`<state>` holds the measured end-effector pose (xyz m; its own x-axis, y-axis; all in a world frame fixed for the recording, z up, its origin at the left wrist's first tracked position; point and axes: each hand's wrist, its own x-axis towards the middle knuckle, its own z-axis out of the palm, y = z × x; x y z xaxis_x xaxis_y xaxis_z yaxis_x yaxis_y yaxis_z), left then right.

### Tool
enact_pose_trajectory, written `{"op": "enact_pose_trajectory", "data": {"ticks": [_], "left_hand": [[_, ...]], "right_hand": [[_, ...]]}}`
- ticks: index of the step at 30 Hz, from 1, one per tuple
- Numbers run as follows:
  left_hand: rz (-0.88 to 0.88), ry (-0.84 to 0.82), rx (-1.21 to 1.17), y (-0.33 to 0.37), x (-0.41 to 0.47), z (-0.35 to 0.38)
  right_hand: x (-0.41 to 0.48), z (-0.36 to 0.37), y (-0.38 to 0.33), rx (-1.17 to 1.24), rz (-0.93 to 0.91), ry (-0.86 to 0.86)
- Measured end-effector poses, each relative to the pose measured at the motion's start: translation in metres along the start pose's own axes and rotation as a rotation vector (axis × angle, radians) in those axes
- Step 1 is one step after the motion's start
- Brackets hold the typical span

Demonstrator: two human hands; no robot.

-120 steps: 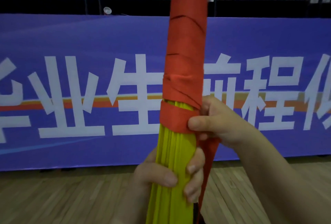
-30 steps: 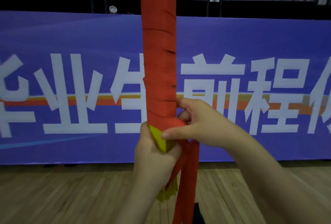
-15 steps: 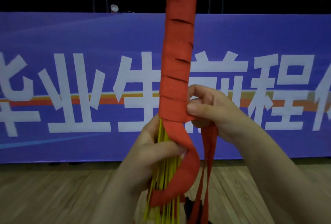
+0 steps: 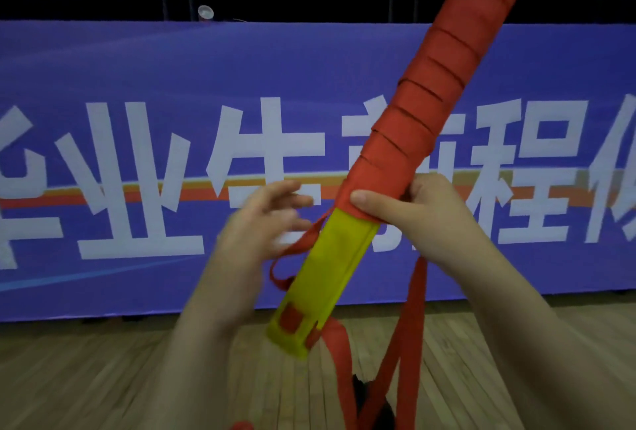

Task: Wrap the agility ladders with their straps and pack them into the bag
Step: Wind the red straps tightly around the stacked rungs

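Big blue banner (image 4: 137,154) fills the background behind both hands. The ladder bundle (image 4: 330,268) leans up to the right, most of it wound in red strap (image 4: 433,85), yellow end poking out below the right hand (image 4: 413,209), which grips the last wrap. Left hand (image 4: 261,223) is blurry, fingers spread, just beside the loose strap tail, apparently not gripping anything.

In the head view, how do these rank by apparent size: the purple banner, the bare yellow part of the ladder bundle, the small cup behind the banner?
1. purple banner
2. yellow part, though nearer the camera
3. cup
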<state>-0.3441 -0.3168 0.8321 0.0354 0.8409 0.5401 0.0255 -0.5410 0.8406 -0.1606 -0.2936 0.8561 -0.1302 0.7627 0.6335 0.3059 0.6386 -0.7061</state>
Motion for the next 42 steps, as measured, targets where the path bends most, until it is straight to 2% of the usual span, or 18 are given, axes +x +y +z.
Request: {"op": "enact_pose_trajectory", "data": {"ticks": [3,5,7,9,13,17,19,22,26,28,30,32,33,35,38,39,40,42], "left_hand": [[0.052,-0.035,0.812,-0.018,-0.015,0.039],[0.042,0.083,0.884,-0.034,-0.017,0.061],[0.025,0.225,0.663,-0.043,-0.008,0.065],[0.003,0.251,0.487,-0.046,-0.004,0.062],[0.046,0.199,0.154,-0.035,-0.012,0.053],[0.012,0.094,-0.069,-0.017,-0.017,0.043],[-0.031,0.002,-0.175,-0.011,-0.022,0.038],[-0.078,-0.186,-0.366,-0.007,-0.028,0.03],[-0.175,-0.643,-0.75,-0.011,-0.032,0.031],[-0.218,-0.776,-0.873,-0.012,-0.031,0.028],[-0.326,-0.7,-0.77,-0.005,-0.028,0.019],[-0.385,-0.497,-0.499,0.001,-0.025,0.003],[-0.362,-0.406,-0.305,0.003,-0.025,-0.003],[-0.19,-0.247,0.203,0.007,-0.028,-0.002],[-0.017,0.024,0.903,-0.001,-0.033,0.024],[-0.02,0.085,0.978,-0.008,-0.033,0.032],[-0.035,0.104,0.93,-0.011,-0.03,0.037],[-0.064,0.065,0.567,-0.02,-0.024,0.039]], "right_hand": [[0.004,0.002,0.001,-0.256,0.025,0.107],[0.003,0.007,-0.005,-0.344,0.031,0.12],[0.002,0.01,-0.013,-0.404,0.008,0.112],[-0.002,0.009,-0.02,-0.383,-0.011,0.016],[-0.009,-0.01,-0.029,0.002,0.053,-0.324],[-0.01,-0.016,-0.016,0.32,0.1,-0.419],[-0.01,-0.014,-0.009,0.342,0.097,-0.457],[-0.006,-0.009,-0.002,0.241,0.033,-0.491],[-0.001,0.006,0.002,0.409,-0.046,-0.587],[-0.002,0.007,0.004,0.424,-0.094,-0.57],[-0.005,0.008,0.006,0.424,-0.11,-0.531],[-0.007,0.01,0.007,0.437,-0.052,-0.442],[-0.007,0.011,0.008,0.405,-0.03,-0.351],[-0.007,0.012,0.003,0.315,0.021,-0.167],[-0.005,0.011,-0.004,0.066,0.06,0.015],[-0.006,0.011,-0.004,0.002,0.05,0.051],[-0.006,0.012,-0.005,-0.041,0.027,0.083],[-0.008,0.008,-0.006,-0.066,-0.017,0.077]]}}
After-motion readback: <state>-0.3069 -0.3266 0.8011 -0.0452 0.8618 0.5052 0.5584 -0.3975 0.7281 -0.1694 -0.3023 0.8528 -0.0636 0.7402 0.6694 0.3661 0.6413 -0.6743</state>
